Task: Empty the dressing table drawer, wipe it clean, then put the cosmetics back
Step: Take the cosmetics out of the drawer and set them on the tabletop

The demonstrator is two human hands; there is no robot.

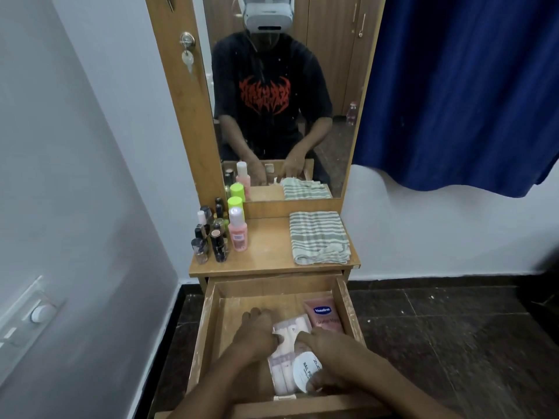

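The left hand [257, 332] curls its fingers [252, 314] round the edge of 1 pale pink pack [290, 328], thumb on top. The right hand [328, 346] lies over that pack and 1 round white tub [302, 371]; I cannot tell whether its fingers grip. 1 Vaseline tube [323, 316] lies beside them in the open drawer [211, 325]. The tabletop [266, 255] carries 1 striped cloth [319, 237], 1 pink bottle [237, 232] and small bottles [219, 246] too crowded to count. Around stand 1 mirror [332, 140], a white wall [90, 146], 1 blue curtain [453, 86] and a dark tiled floor [453, 343].
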